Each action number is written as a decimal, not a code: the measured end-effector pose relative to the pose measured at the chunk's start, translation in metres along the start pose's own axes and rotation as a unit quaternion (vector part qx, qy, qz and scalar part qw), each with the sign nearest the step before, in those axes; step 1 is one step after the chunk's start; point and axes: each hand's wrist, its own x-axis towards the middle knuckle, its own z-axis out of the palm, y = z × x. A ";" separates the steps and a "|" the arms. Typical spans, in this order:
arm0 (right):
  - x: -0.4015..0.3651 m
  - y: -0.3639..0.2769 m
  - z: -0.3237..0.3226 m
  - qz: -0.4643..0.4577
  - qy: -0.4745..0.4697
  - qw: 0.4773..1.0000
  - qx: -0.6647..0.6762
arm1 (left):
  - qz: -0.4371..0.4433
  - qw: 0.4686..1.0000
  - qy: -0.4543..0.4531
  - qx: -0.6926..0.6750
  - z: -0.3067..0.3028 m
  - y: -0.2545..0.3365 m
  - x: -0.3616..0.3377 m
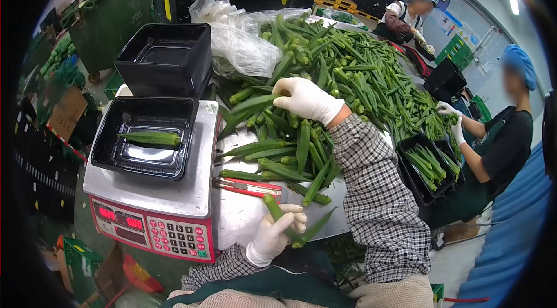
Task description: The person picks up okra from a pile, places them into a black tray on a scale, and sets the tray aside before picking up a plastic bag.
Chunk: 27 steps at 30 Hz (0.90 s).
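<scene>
My left hand (274, 235), in a white glove, is closed around okra (271, 208) near the table's front edge; a second pod sticks out at its right. My right hand (307, 101), gloved too, pinches an okra pod (253, 103) at the left side of the big okra pile (371, 79). On the red and silver scale (148, 192) sits a black tray (104, 157) with one okra pod (152, 138) lying in it. A red-handled cutter (249, 188) lies on the metal table (232, 215) between the scale and the loose pods.
Stacked black trays (165, 55) and clear plastic bags (243, 47) stand behind the scale. At the right, a co-worker (502, 140) reaches toward the pile beside okra-filled trays (426, 169). Another person (406, 18) works at the far end. A green bin (116, 18) is at the back left.
</scene>
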 end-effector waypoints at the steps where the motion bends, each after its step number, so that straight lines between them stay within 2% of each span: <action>1: 0.005 -0.002 -0.001 -0.004 -0.046 0.999 -0.020 | -0.009 1.000 0.007 -0.007 0.002 0.002 -0.001; 5: 0.026 -0.009 0.016 -0.081 -0.081 0.978 -0.176 | -0.010 1.000 0.018 -0.007 0.006 0.003 -0.002; 11: 0.057 -0.008 0.054 -0.036 -0.171 0.964 -0.201 | 0.013 1.000 0.000 0.005 0.002 0.000 0.001; 12: 0.057 -0.011 0.056 -0.011 -0.189 0.966 -0.174 | 0.014 1.000 0.006 0.003 0.002 -0.001 -0.002; 13: 0.062 -0.005 0.067 -0.046 -0.180 0.962 -0.200 | 0.014 1.000 0.002 0.005 0.000 -0.002 -0.002; 17: 0.048 -0.010 0.066 -0.032 -0.134 0.973 -0.187 | 0.008 1.000 -0.002 0.001 0.006 -0.001 -0.003; 20: 0.033 -0.015 0.048 -0.072 -0.074 0.971 -0.215 | 0.004 1.000 -0.002 -0.006 0.005 0.001 -0.002; 22: 0.012 -0.013 0.023 -0.066 -0.019 0.979 -0.190 | 0.009 1.000 -0.006 -0.011 0.003 -0.001 -0.002; 25: -0.047 0.004 -0.010 -0.064 0.119 0.989 -0.060 | 0.011 1.000 -0.009 -0.022 0.000 -0.001 0.000; 27: -0.109 0.002 -0.022 -0.033 0.198 0.978 0.054 | 0.013 0.999 -0.012 -0.027 -0.001 -0.002 0.000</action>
